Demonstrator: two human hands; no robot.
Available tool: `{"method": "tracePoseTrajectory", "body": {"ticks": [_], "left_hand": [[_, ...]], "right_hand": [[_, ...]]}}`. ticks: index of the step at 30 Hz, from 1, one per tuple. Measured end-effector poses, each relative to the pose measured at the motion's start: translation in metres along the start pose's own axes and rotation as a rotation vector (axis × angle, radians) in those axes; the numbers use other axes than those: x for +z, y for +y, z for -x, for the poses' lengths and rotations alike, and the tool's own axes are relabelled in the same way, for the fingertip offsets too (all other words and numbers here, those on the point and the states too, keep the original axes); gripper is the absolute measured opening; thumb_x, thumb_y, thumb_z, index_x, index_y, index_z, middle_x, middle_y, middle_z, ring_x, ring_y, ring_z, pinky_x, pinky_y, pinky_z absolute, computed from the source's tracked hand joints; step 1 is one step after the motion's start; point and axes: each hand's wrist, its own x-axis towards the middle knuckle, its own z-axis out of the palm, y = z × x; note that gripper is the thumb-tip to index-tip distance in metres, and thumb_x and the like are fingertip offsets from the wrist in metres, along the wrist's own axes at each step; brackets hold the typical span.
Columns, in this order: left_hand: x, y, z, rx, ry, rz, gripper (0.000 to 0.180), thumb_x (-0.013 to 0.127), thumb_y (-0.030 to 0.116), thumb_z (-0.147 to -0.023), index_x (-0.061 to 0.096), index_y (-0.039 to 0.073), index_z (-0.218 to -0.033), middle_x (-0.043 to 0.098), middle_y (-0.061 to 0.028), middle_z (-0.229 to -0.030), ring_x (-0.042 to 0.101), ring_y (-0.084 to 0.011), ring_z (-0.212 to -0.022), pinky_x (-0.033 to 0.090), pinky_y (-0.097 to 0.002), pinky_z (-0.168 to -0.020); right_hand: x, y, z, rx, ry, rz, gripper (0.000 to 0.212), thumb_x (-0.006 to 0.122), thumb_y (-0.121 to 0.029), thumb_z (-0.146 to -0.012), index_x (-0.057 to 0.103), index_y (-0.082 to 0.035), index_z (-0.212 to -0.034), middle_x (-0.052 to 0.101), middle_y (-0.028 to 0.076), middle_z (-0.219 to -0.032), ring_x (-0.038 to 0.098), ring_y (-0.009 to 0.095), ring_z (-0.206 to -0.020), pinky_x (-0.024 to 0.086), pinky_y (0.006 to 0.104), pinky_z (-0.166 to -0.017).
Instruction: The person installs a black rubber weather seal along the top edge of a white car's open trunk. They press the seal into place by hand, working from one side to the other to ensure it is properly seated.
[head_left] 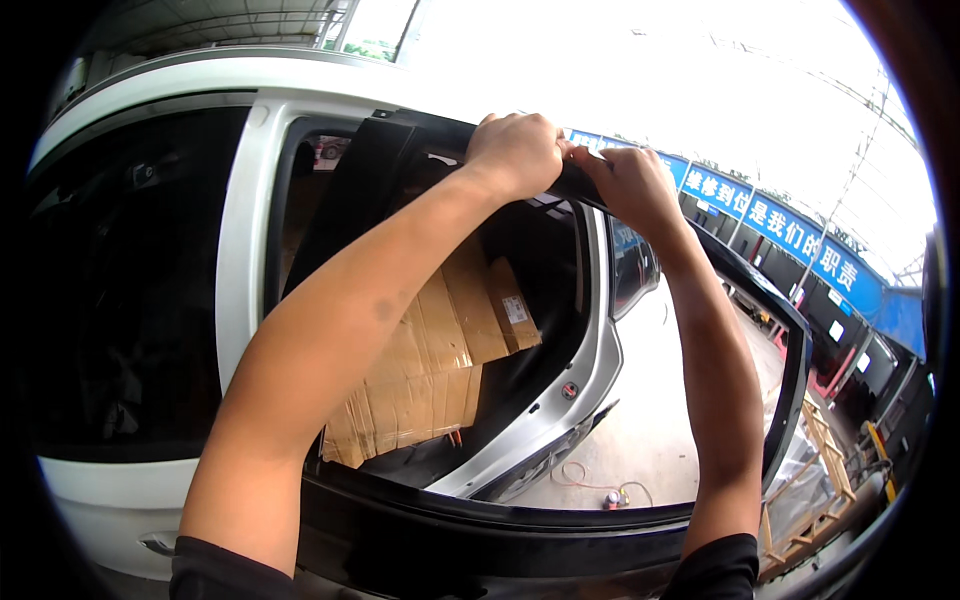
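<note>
Both my arms reach up over an opened car door with no glass visible in its window opening. My left hand [518, 156] is closed over the upper edge of the door's black window frame [440, 126], its knuckles on top. Just to its right, my right hand [634, 188] grips the same upper edge, thumb pointing toward the left hand. The two hands nearly touch. Whether a small strip or clip lies between their fingertips is too hard to make out.
Behind the door is the white car body [236, 240] with a dark front window [130, 280]. Flattened cardboard [420, 340] lies inside. A hose with a fitting [612, 498] rests on the floor, and a wooden crate frame [822, 470] stands right. A blue banner [770, 215] hangs behind.
</note>
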Motion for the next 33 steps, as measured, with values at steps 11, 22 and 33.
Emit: {"method": "tracePoseTrajectory", "body": {"ticks": [11, 22, 33], "left_hand": [[-0.020, 0.009, 0.008, 0.038, -0.231, 0.183, 0.029, 0.052, 0.023, -0.094, 0.071, 0.008, -0.110, 0.071, -0.0134, -0.103, 0.065, -0.0283, -0.103, 0.043, -0.0407, -0.100], [-0.016, 0.018, 0.004, 0.008, -0.291, 0.284, 0.029, 0.064, 0.024, -0.091, 0.070, 0.002, -0.109, 0.071, -0.0090, -0.098, 0.063, -0.0158, -0.092, 0.048, -0.0305, -0.087], [-0.009, 0.035, 0.008, -0.073, -0.092, 0.138, 0.027, 0.063, 0.038, -0.088, 0.075, 0.014, -0.085, 0.068, -0.0029, -0.068, 0.065, -0.0195, -0.070, 0.049, -0.0351, -0.080]], "right_hand": [[-0.026, 0.015, 0.009, 0.075, -0.215, -0.178, 0.047, 0.066, -0.044, -0.087, 0.070, 0.002, -0.082, 0.063, 0.015, -0.064, 0.060, 0.026, -0.058, 0.048, 0.0392, -0.061], [-0.024, 0.017, 0.014, -0.011, -0.059, -0.081, 0.055, 0.052, -0.047, -0.094, 0.070, 0.000, -0.072, 0.065, 0.016, -0.063, 0.068, 0.031, -0.064, 0.053, 0.0419, -0.066], [-0.048, -0.002, 0.024, 0.082, -0.109, 0.022, 0.052, 0.057, -0.050, -0.091, 0.073, -0.003, -0.076, 0.066, 0.014, -0.065, 0.066, 0.032, -0.063, 0.053, 0.0412, -0.063]]}}
